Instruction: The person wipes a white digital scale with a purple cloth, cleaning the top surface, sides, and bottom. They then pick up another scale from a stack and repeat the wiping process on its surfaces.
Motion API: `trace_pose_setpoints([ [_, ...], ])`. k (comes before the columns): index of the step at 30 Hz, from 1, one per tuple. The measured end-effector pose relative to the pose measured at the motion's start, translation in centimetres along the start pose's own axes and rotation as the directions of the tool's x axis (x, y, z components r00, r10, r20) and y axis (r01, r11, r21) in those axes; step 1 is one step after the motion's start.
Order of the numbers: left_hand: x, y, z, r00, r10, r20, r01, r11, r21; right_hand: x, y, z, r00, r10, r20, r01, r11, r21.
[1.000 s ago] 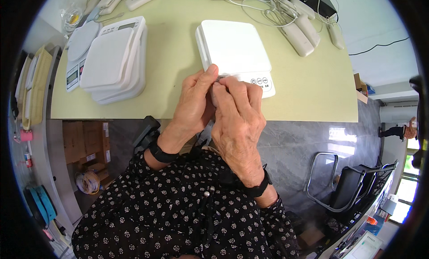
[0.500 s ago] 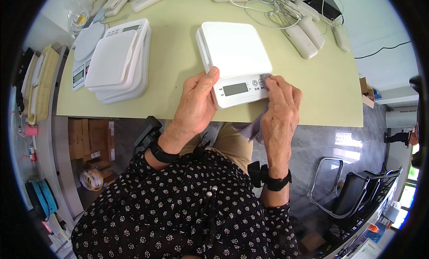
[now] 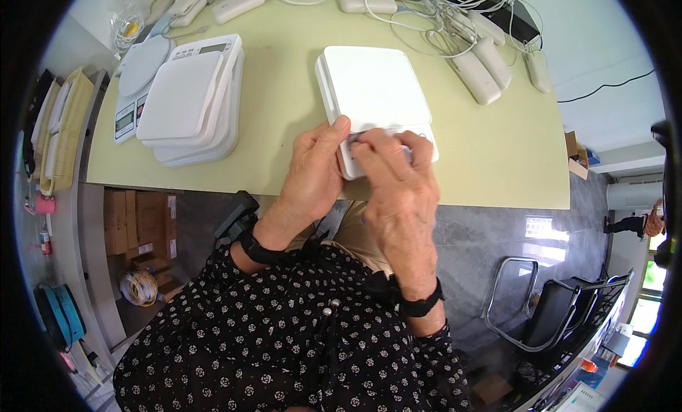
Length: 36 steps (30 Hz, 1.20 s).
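A white digital kitchen scale [image 3: 378, 89] lies on the pale green table in front of me, turned slightly. My left hand [image 3: 311, 172] grips its near left edge, thumb up along the rim and fingers at the side. With bent fingers, my right hand [image 3: 401, 188] presses a greyish-purple cloth [image 3: 354, 137] onto the front panel. Most of the cloth is hidden under the fingers, as are the display and most of the buttons. To the left sits a stack of white scales [image 3: 183, 96], next to another scale with a round plate [image 3: 144, 67].
White handheld devices [image 3: 477, 78] with tangled cables lie along the table's far side. The table's near edge [image 3: 497, 204] runs just in front of me. Cardboard boxes [image 3: 138, 227] stand below left. A black chair [image 3: 550, 312] is on the floor at right.
My right hand has slid left with the cloth, from the panel's right end across the display. The left hand keeps its hold on the scale. The view has shifted slightly.
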<state>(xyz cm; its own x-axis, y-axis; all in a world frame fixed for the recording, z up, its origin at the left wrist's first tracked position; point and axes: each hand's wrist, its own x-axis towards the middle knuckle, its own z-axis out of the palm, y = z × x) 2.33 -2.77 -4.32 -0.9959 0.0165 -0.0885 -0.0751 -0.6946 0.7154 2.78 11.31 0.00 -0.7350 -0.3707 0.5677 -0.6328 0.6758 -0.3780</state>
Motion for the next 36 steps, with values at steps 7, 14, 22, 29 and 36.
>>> trace_pose_setpoints([
  [7, 0.3, -0.3, 0.6, 0.999, 0.022, -0.024, -0.021, 0.999, 0.031, 0.0, 3.7, -0.7, 0.978, 0.190, -0.089, -0.199, 0.975, -0.102],
  [14, 0.4, -0.7, 0.1, 0.999, 0.023, -0.027, -0.024, 0.999, -0.033, 0.6, 0.6, 0.3, 0.991, 0.096, -0.097, -0.101, 0.993, -0.058],
  [22, 0.1, -0.3, -0.7, 1.000, -0.025, 0.005, 0.025, 0.999, -0.026, -0.5, -1.8, 0.4, 0.999, 0.029, -0.044, -0.022, 0.988, 0.155],
  [29, 0.4, -0.5, 0.0, 0.999, 0.024, -0.032, -0.024, 1.000, -0.004, -2.7, 2.6, -0.9, 0.997, 0.041, -0.062, -0.043, 0.999, -0.027],
  [36, 0.3, 0.0, 0.3, 0.999, -0.003, -0.049, 0.003, 1.000, 0.012, -2.5, 5.9, -2.8, 0.969, 0.219, -0.116, -0.232, 0.966, -0.118],
])
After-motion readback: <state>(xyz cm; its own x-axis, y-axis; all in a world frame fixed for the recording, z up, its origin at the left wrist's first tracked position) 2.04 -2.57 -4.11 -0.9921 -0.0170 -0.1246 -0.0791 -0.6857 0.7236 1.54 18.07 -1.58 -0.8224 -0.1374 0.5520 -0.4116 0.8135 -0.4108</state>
